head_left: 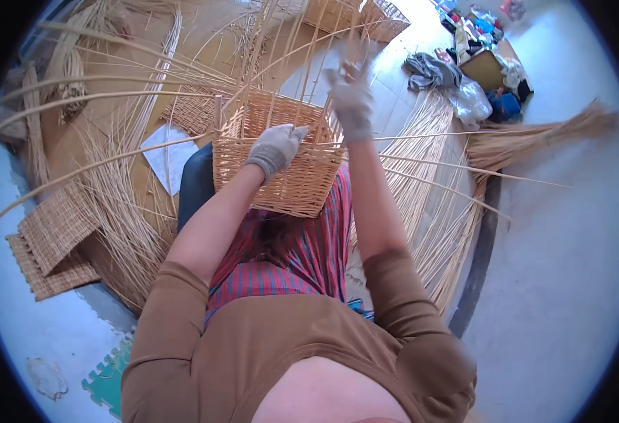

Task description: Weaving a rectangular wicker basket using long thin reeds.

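Basketry workshop: cane bundles, woven panels.

A single head-worn fisheye looks steeply down, close over the person's lap and the floor beyond

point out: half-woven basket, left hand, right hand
basket (292, 185): head view, on its woven front wall.
left hand (275, 148): head view, back of the glove, resting on the basket rim.
right hand (351, 102): head view, back of the glove, gripping upright strands.

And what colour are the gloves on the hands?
Light grey gloves, on the left hand and the right hand; the head view shows them best.
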Tool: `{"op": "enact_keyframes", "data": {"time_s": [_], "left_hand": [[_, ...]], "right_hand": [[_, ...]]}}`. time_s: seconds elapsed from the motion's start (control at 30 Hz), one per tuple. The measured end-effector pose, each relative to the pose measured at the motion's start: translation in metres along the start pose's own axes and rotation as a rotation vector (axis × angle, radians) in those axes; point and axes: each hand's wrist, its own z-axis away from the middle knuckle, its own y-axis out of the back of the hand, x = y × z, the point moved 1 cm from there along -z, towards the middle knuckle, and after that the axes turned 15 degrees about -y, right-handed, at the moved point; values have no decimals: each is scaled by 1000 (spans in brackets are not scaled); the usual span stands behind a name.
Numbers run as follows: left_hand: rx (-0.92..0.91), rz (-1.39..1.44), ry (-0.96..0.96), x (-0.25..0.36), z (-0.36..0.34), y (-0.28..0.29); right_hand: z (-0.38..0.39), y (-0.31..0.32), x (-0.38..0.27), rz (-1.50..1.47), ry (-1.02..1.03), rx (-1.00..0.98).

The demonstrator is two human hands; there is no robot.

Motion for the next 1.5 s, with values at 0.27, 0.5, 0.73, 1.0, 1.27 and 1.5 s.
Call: {"op": "enact_keyframes", "data": {"time_s": [0.27, 0.5, 0.73, 1.0, 1.27, 1.5], "left_hand": [[419, -106, -223, 2, 17, -6], [220, -534, -501, 28, 13, -48], [211, -471, -577, 32, 23, -26], [518, -102, -723, 10, 81, -7], [682, 748, -468, -114, 127, 54], [524, 1192, -270, -104, 136, 63]], "right_hand": [[137, 98, 42, 361, -206, -119], [22, 98, 64, 1250, 215, 212], [72, 97, 123, 860, -29, 215], [70, 93, 85, 828, 279, 446], [184, -51, 8, -107, 269, -552], [197, -146, -28, 122, 912, -749]]}}
